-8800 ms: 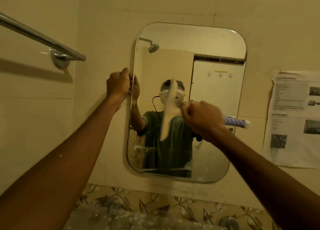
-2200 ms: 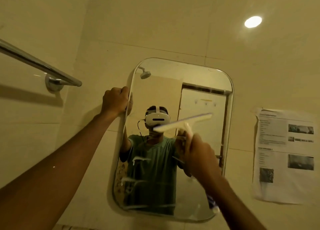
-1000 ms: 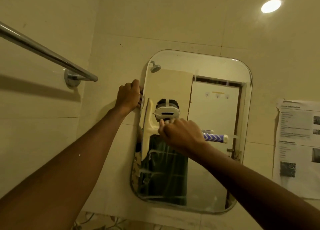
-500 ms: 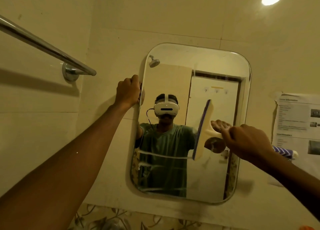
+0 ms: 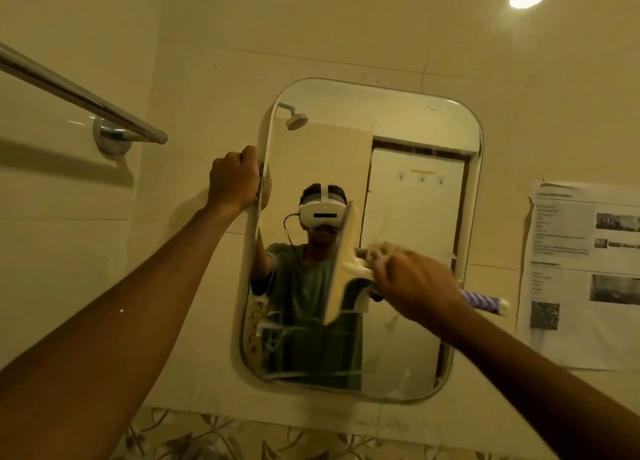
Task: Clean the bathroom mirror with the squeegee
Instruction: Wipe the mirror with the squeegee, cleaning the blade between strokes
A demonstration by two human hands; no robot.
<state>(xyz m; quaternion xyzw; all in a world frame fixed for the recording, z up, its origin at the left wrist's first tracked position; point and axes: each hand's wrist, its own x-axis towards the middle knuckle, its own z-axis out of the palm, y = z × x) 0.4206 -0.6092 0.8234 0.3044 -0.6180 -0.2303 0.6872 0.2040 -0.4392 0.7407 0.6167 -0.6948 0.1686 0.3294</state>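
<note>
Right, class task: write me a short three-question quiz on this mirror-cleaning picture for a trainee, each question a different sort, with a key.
1. True or false: the left-hand grip holds the left edge of the mirror.
2. Which grip holds the squeegee? A the left-hand one; B the right-hand one; C both.
3. Fill in: white streaks show in the mirror's ____ part.
Key: 1 true; 2 B, the right-hand grip; 3 lower.
</note>
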